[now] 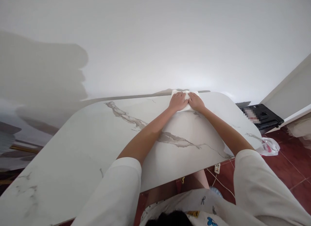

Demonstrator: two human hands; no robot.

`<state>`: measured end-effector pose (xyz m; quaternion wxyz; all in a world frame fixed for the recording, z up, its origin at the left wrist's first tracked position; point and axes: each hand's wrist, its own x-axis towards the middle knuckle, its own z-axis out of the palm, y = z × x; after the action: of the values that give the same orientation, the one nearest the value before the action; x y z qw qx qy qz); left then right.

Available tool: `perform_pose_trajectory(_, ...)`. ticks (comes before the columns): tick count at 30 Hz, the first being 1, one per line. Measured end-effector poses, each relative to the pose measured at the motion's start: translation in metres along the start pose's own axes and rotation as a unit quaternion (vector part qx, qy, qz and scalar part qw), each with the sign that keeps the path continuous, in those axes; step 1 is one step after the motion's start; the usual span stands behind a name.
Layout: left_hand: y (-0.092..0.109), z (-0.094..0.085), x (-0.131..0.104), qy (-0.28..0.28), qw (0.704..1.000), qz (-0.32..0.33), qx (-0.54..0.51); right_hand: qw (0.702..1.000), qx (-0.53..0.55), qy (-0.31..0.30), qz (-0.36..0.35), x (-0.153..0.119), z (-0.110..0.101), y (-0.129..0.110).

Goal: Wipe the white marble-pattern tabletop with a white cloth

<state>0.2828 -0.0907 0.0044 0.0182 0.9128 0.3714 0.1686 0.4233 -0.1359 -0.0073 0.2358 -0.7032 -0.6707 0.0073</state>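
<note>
A white cloth (182,108), perhaps folded, lies at the far edge of a marble-patterned white table (80,161), close to the wall. My left hand (178,101) rests flat on the cloth's left part, fingers stretched towards the wall. Beside it, my right hand (196,102) lies on the right part, its fingers extended and angled inward. The two hands almost meet in the middle. Part of the cloth is hidden beneath them.
Behind the table's far edge rises a white wall (150,41). A black case (269,117) stands past the right end, near a clear plastic bag (271,146). Below, a power strip (217,168) with a white cord lies over the red tiled floor (291,164).
</note>
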Motion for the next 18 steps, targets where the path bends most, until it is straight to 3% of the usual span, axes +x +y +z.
perform_pose_trajectory(9, 0.034, -0.004, -0.031, -0.006, 1.0, 0.001, -0.008, 1.0, -0.009, -0.007, 0.004, -0.041, -0.013, 0.005)
perform_pose_trajectory(18, 0.055, -0.008, -0.06, -0.001, 1.0, 0.002, -0.003, 1.0, -0.01, 0.001, -0.011, -0.073, -0.017, 0.006)
